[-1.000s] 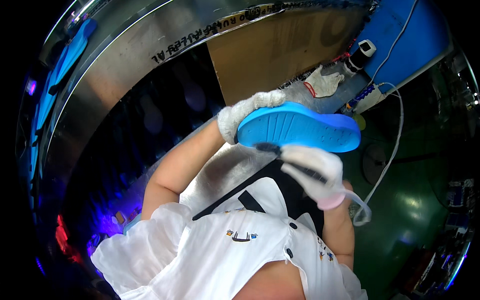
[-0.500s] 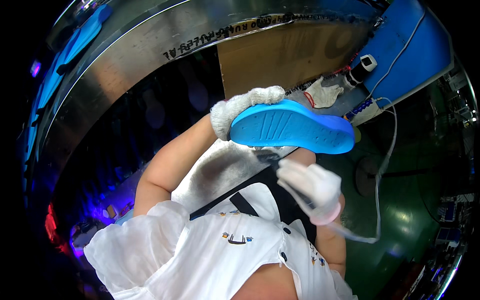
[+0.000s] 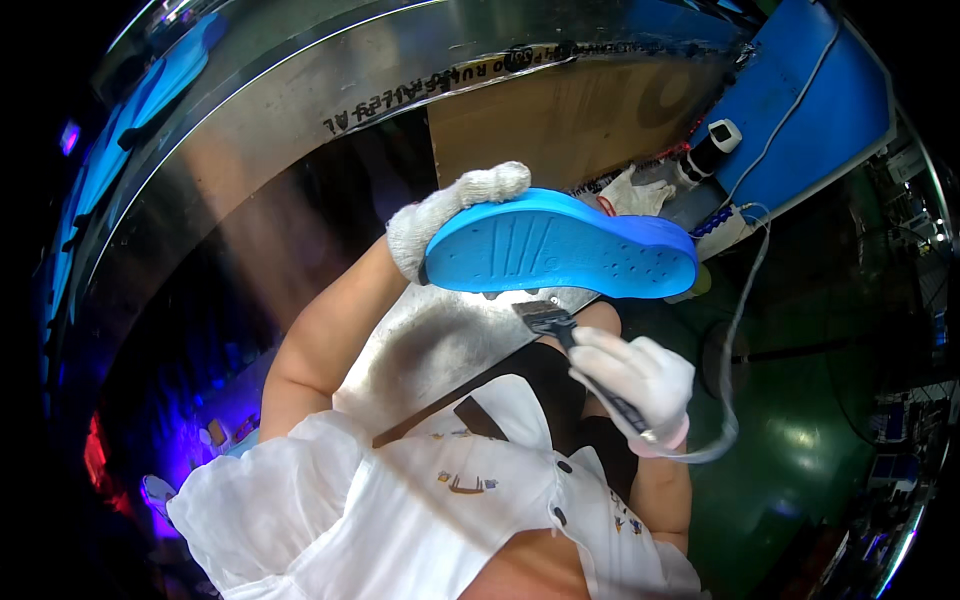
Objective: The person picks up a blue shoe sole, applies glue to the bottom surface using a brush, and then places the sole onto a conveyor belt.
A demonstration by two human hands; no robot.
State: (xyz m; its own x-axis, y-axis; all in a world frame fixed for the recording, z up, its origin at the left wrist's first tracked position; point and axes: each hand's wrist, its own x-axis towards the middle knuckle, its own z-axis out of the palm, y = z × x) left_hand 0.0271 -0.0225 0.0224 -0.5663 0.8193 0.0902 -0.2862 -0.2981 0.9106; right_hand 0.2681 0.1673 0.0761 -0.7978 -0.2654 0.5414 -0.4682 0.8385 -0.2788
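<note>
A blue shoe sole (image 3: 560, 245) with grooves and small dots on its face is held up above my lap, its long side running left to right. Gripping its left end and upper edge is my left hand (image 3: 455, 210), in a knitted white glove. My right hand (image 3: 635, 385), in a thin white glove, closes round the dark handle of a flat brush (image 3: 548, 318). The brush head points up and left, just below the sole's lower edge and apart from it. A pale hose (image 3: 728, 390) runs to my right wrist.
A curved metal rim (image 3: 240, 130) crosses the far side, with a cardboard sheet (image 3: 560, 115) beneath it. Far right are a blue panel (image 3: 800, 100), a loose white glove (image 3: 640, 192) and a black-and-white device (image 3: 715, 147). Blue pieces (image 3: 160, 85) stand far left.
My left hand and the sole have shifted slightly left. The brush, blurred before, now shows clearly, and my right hand has moved a little down and right.
</note>
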